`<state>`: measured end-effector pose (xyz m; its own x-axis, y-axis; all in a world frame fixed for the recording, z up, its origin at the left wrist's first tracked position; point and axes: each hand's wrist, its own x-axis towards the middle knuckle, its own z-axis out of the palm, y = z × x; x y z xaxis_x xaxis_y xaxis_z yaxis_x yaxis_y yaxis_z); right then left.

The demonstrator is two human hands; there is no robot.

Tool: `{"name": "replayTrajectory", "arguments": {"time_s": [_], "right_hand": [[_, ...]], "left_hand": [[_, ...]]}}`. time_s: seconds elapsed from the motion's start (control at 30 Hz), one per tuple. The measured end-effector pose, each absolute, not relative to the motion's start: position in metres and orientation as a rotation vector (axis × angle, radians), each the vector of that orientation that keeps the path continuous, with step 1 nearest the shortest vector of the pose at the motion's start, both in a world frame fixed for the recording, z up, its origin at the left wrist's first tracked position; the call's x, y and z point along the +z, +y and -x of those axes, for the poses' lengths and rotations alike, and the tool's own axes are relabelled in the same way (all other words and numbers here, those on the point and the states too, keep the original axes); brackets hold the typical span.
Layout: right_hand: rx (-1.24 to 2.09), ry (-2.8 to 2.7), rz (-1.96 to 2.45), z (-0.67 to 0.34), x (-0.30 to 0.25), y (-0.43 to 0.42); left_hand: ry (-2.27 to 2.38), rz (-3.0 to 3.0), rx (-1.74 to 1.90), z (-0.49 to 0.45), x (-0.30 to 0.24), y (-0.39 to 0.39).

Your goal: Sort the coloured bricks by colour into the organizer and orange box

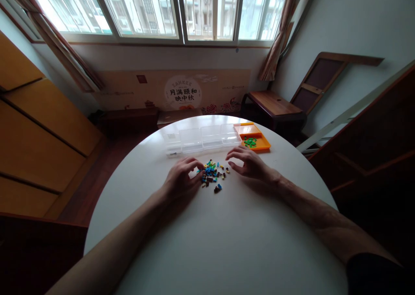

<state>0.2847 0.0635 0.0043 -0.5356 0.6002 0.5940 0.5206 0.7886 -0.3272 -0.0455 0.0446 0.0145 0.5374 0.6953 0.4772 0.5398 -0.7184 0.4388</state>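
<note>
Many small bricks (212, 174), between both hands' fingers (196, 163)

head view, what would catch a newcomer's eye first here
First the heap of small coloured bricks in the middle of the round white table, with the left hand touching its edge and the right hand spread just beside it. Behind them lie a row of clear boxes and an orange tray holding green pieces.

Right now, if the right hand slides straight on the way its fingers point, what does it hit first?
Probably the pile of small coloured bricks: the right hand has fingers aimed left across the white table toward it. Depth is unclear.
</note>
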Motion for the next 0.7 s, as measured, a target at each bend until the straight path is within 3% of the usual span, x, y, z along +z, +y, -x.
{"name": "replayTrajectory", "arguments": {"time_s": [0.7], "right_hand": [[0.17, -2.421, 0.754, -0.253, 0.0, 0.046]], "left_hand": [[1.039, -2.598, 0.896, 0.047, 0.011, 0.043]]}}
